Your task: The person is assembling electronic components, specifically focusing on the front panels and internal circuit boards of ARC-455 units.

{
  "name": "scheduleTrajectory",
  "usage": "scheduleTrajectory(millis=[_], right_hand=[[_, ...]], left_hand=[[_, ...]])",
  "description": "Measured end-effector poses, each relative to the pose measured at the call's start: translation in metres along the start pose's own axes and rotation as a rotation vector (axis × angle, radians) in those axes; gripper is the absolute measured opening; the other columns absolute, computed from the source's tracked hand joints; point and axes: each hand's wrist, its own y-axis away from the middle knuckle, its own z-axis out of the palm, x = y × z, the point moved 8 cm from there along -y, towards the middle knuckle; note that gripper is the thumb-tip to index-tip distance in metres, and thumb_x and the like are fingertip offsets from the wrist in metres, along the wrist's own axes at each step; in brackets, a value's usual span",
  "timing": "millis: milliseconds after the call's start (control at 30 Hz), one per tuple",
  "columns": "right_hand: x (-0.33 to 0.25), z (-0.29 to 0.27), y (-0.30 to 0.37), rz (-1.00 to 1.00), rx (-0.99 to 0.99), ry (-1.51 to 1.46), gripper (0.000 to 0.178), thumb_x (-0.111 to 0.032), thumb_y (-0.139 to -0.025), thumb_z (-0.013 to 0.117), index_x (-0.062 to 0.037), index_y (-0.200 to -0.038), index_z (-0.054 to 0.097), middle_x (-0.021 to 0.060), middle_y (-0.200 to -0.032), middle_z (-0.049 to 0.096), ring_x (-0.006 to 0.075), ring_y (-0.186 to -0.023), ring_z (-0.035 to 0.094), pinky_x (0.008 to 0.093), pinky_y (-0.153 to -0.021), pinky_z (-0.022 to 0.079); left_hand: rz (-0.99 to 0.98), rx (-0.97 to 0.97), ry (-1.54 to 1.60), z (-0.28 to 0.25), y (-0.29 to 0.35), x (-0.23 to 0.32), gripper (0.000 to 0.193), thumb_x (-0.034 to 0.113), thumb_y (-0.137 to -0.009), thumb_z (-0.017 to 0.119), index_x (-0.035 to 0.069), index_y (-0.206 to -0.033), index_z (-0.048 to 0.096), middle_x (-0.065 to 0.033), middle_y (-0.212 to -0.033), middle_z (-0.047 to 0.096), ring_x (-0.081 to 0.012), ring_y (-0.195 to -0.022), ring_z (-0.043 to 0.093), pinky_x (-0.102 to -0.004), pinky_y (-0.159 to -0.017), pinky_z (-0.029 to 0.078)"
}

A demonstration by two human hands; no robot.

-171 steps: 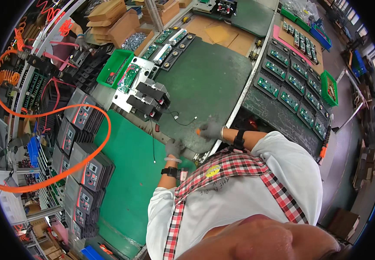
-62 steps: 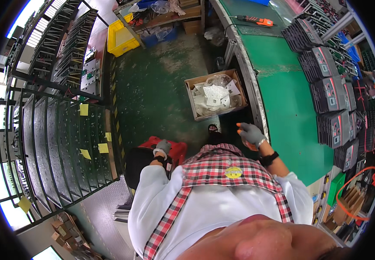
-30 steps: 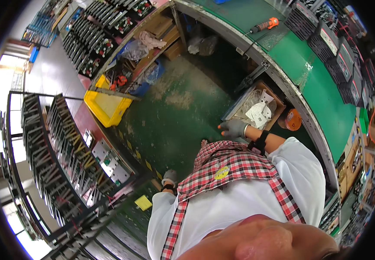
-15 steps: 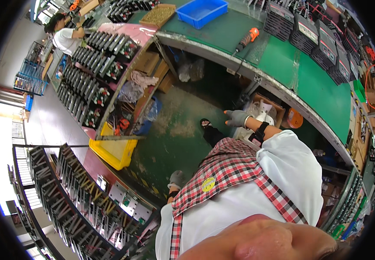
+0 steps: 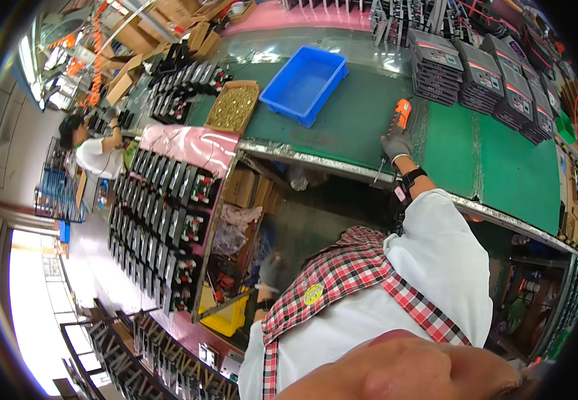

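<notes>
My right hand point(image 5: 397, 145), in a grey glove with a dark band at the wrist, reaches over the green workbench point(image 5: 342, 143). It is closed around the dark body of an electric screwdriver point(image 5: 402, 115). The tool's orange end sticks out beyond my fingers, and its thin bit points back over the bench's metal edge. My left hand point(image 5: 271, 272), also gloved, hangs low at my side, off the bench. It is smeared, so its fingers do not show clearly.
A blue plastic tray point(image 5: 304, 85) and a shallow box of small brass-coloured parts point(image 5: 233, 107) stand on the bench. Stacks of dark flat housings point(image 5: 435, 63) are at right. Rows of black assemblies point(image 5: 159, 220) fill the left bench; a person point(image 5: 95, 153) works beyond it.
My right hand has risen from beside the bench and taken hold of the electric screwdriver. The view has shifted closer to the workbench. My left hand still hangs low.
</notes>
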Motion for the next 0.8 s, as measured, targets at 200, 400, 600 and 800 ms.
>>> scheduleTrajectory(millis=[200, 400, 600, 800], right_hand=[[0.009, 0.001, -0.023, 0.157, -0.025, -0.044, 0.065, -0.032, -0.068, 0.061, -0.0065, -0.118, 0.029, 0.0236, -0.111, 0.045, 0.0385, -0.097, 0.049, 0.0415, -0.081, 0.042], [0.041, 0.02, -0.038, 0.039, 0.191, -0.458, 0.06, -0.019, -0.067, 0.059, -0.0078, -0.118, 0.03, 0.017, -0.102, 0.051, 0.0337, -0.093, 0.052, 0.0385, -0.077, 0.043], [0.106, -0.03, 0.005, 0.438, 0.539, -0.224, 0.049, -0.02, -0.069, 0.057, -0.0068, -0.112, 0.038, 0.0147, -0.096, 0.054, 0.0308, -0.086, 0.055, 0.0379, -0.071, 0.044], [0.103, -0.047, -0.009, 0.646, 0.121, -0.103, 0.053, -0.031, -0.071, 0.055, -0.0067, -0.116, 0.041, 0.0246, -0.102, 0.053, 0.0366, -0.094, 0.052, 0.0421, -0.077, 0.043]], left_hand=[[-0.264, -0.218, 0.651, -0.021, -0.206, 0.121, 0.04, 0.033, -0.08, 0.055, 0.001, -0.103, 0.046, -0.011, -0.092, 0.054, -0.0214, -0.072, 0.057, -0.0327, -0.061, 0.051], [-0.235, -0.544, 0.775, 0.004, -0.385, 0.14, 0.044, 0.037, -0.084, 0.046, -0.002, -0.104, 0.043, -0.0147, -0.095, 0.053, -0.0246, -0.083, 0.056, -0.0348, -0.063, 0.052], [-0.028, -0.628, 0.28, 0.01, -0.461, 0.19, 0.038, 0.028, -0.082, 0.051, 0.0, -0.107, 0.043, -0.0138, -0.087, 0.056, -0.0258, -0.07, 0.058, -0.0354, -0.06, 0.052], [0.049, -0.625, 0.227, 0.04, -0.532, 0.122, 0.039, 0.027, -0.072, 0.064, 0.003, -0.099, 0.05, -0.0149, -0.084, 0.06, -0.0273, -0.075, 0.06, -0.0351, -0.067, 0.049]])
